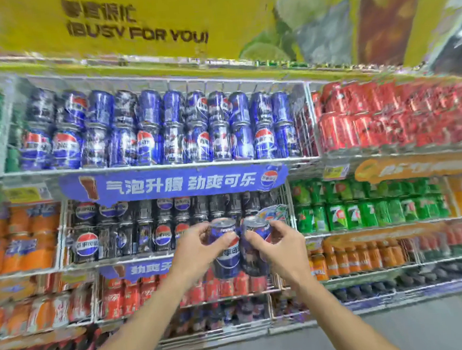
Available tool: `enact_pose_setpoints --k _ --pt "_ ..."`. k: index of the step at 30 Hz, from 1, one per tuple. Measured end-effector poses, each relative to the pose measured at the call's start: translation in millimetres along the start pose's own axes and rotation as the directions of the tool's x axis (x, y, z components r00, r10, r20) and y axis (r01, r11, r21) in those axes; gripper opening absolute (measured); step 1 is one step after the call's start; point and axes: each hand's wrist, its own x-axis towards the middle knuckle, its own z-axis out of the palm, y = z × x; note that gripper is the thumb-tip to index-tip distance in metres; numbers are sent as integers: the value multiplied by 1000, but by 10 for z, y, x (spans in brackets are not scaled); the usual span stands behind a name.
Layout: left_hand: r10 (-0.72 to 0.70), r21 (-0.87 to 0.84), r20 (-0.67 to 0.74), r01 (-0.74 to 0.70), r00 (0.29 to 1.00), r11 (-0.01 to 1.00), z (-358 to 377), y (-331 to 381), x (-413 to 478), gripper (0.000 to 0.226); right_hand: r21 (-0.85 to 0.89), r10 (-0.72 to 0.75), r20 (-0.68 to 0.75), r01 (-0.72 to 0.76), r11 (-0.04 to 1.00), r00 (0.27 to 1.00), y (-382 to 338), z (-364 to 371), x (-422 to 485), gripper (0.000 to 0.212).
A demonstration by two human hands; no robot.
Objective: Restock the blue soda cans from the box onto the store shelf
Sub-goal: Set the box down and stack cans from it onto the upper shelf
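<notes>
Shelves (167,163) of soda cans — hands (200,247) gripping two blue cans (227,259).

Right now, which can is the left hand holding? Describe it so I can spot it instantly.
Start at the blue banner under the top blue-can shelf, then drop to the two raised hands. The left hand grips the blue can whose round red-white-blue logo faces the camera; the can beside it, in the right hand, shows a darker side.

head camera faces the drinks shelf (162,164) closely, tilted seemingly upward.
</notes>
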Motion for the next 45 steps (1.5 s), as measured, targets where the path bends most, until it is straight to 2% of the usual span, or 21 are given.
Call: enact_pose_setpoints --k 3,5,7,10,12,15,16,18,21,24,26,29,30,33,35,38,45 --pt "34 4 -28 -34 999 999 -26 428 277 59 13 -34 -7 34 999 999 -279 -243 321 36" --pt "51 -2 -31 -51 998 999 0 723 475 68 17 -72 -14 73 997 997 -436 -415 581 42" --pt "55 1 -32 -55 998 998 72 1028 673 59 -7 -87 -22 86 996 996 -565 -583 869 47" --pt "76 38 -51 -75 996 996 224 1441 1054 32 -13 -94 -2 94 995 996 -712 -834 1373 51" --pt "82 61 -69 -78 994 995 361 1684 1312 34 -33 -113 -20 112 993 993 -763 -976 1716 56" --pt "57 69 -119 -49 991 996 571 1900 1690 34 -110 -146 -18 143 984 989 -769 -1130 2181 40" --pt "51 63 -129 -43 990 997 643 1948 1800 37 -112 -153 -19 150 982 988 -746 -1163 2319 41" --pt "40 39 -128 -36 991 999 748 1983 2014 34 -104 -154 -15 152 983 988 -698 -1192 2570 52" --pt "18 60 -104 -12 994 998 810 1962 2274 31 -178 -167 8 166 970 986 -626 -1170 2851 65" --pt "-57 52 -86 62 995 997 823 1882 2476 55 -206 -161 49 167 964 986 -558 -1128 3010 60" --pt "-91 48 -53 93 994 994 809 1829 2539 55 -220 -138 88 155 963 986 -500 -1071 3084 58" --pt "-116 62 -18 117 993 991 772 1717 2652 82 -264 -124 107 148 953 987 -410 -1007 3155 65" --pt "-118 81 6 117 993 990 758 1706 2669 84 -275 -126 104 150 950 987 -388 -1000 3168 68" --pt "-90 142 16 87 996 986 736 1687 2689 71 -303 -109 79 129 944 991 -351 -981 3194 81" --pt "-77 167 -41 83 996 982 735 1641 2707 71 -328 -82 93 108 939 992 -333 -953 3222 81" --pt "-60 227 -147 92 987 970 736 1579 2720 55 -393 -44 106 83 916 993 -331 -901 3262 77" --pt "23 435 -247 90 969 896 805 1660 2659 59 -410 10 81 25 912 997 -317 -863 3309 85"
